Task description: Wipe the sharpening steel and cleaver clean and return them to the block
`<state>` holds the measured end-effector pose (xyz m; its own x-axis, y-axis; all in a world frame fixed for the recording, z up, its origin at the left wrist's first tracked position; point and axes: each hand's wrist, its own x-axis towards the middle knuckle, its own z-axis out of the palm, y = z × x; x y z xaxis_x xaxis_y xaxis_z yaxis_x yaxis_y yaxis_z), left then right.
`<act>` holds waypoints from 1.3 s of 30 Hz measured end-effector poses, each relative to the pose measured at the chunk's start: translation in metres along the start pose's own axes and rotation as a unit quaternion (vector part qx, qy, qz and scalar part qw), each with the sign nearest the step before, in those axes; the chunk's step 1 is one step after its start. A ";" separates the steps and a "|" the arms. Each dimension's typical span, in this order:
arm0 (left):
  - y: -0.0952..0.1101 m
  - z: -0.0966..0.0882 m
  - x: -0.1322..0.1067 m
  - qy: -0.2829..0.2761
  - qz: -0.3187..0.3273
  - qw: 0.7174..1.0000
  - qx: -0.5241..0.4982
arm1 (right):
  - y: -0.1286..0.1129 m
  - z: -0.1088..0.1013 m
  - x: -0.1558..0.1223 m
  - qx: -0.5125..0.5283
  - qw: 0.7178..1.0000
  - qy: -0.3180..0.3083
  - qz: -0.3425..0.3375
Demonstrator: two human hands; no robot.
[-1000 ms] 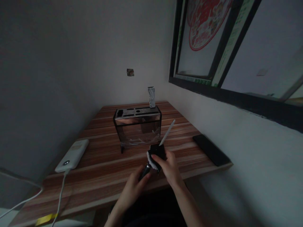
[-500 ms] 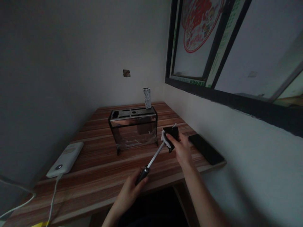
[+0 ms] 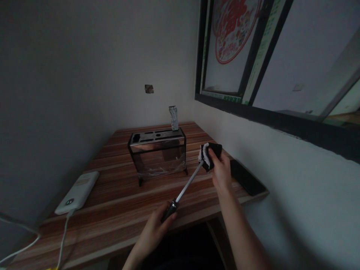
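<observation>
My left hand (image 3: 156,229) is closed round the dark handle of a sharpening rod (image 3: 189,181), whose pale shaft slants up and to the right over the wooden table (image 3: 118,202). My right hand (image 3: 222,170) pinches a black and white cloth (image 3: 209,153) wrapped round the rod's tip. Just left of the cloth stands a clear knife holder (image 3: 158,154) with a slotted metal top; it looks empty.
A white power bank (image 3: 77,192) with a white cable (image 3: 63,234) lies at the table's left. A dark phone (image 3: 246,177) rests by the right edge against the wall. A small pale object (image 3: 173,117) stands at the table's back. A framed window hangs upper right.
My right hand slid the cloth along the rod from near the handle up to the tip. The left hand kept its hold on the handle.
</observation>
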<state>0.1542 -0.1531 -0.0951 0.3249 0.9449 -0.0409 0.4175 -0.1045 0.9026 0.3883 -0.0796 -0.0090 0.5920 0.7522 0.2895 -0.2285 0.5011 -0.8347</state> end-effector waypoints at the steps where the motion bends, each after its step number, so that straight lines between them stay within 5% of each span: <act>1: 0.000 0.000 0.000 0.002 0.000 1.000 0.001 | 0.002 0.001 -0.001 0.004 1.000 0.005 0.004; 9: -0.002 -0.001 0.002 -0.002 0.014 1.000 0.005 | 0.016 0.005 -0.014 -0.014 1.000 0.001 -0.014; 23: -0.003 0.002 0.008 0.028 0.040 0.997 -0.057 | 0.046 0.016 -0.101 -0.138 0.965 -0.194 0.113; 39: 0.002 0.003 0.008 -0.019 0.058 0.997 -0.044 | 0.042 -0.001 -0.110 -0.115 0.969 -0.162 0.150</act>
<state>0.1599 -0.1469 -0.0952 0.3999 0.9152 0.0504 0.2999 -0.1826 0.9363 0.3146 -0.1418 -0.0763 0.2443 0.9624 0.1189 -0.1530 0.1593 -0.9753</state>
